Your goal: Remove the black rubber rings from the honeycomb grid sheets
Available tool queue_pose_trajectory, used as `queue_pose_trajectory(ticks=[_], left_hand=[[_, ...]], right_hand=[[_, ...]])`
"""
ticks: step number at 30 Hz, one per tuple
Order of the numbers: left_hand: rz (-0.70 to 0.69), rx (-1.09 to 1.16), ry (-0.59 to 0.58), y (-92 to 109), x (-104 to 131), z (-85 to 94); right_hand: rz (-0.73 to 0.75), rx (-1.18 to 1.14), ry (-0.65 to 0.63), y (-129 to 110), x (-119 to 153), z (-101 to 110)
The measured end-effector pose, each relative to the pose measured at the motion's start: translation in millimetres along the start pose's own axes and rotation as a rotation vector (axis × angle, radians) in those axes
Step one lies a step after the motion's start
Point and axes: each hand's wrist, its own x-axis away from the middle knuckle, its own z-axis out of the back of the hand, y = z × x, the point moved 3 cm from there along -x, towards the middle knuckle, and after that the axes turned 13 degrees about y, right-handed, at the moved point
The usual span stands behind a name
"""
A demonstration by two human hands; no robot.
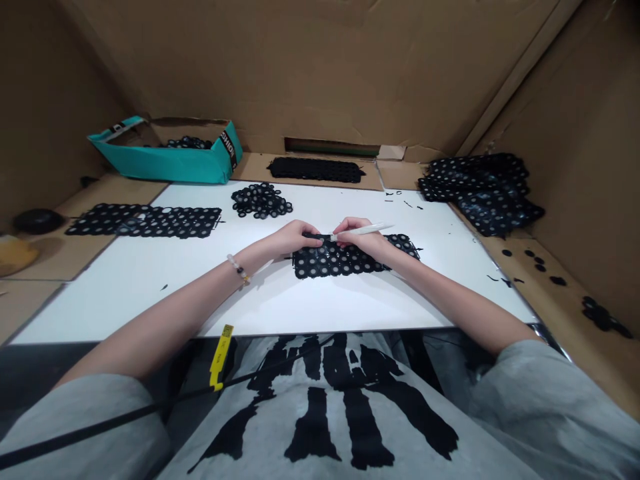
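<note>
A black sheet of joined rings with pale centres (333, 262) lies on the white work surface in front of me. My left hand (296, 237) pinches the far edge of this sheet near its left end, thumb on top. In my right hand (361, 240) is a slim white pen-shaped tool (370, 229), its tip pointing left toward my left fingers and touching or nearly touching the sheet's far edge. What kind of tool it is I cannot make out. Part of the sheet's right side is hidden by my right hand and forearm.
A second ringed sheet (170, 222) lies left, with a pile of loose black rings (261, 201) beyond. Behind stand a teal box (170, 164) and a stack of black sheets (316, 169). More sheets (480, 187) are heaped right. Cardboard walls (350, 73) enclose the table.
</note>
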Motion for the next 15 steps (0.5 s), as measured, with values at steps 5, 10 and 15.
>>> queue_pose_trajectory(ticks=[5, 10, 15], left_hand=[[0.022, 0.062, -0.011, -0.7, 0.6, -1.5], [0.048, 0.11, -0.068, -11.8, -7.2, -0.7], [0.024, 0.124, -0.242, -14.6, -12.8, 6.7]], right_hand=[[0.074, 0.116, 0.004, 2.1, -0.6, -0.2], [0.118, 0.317, 0.117, -1.3, 4.3, -3.1], [0.179, 0.39, 0.118, -6.9, 9.0, -8.8]])
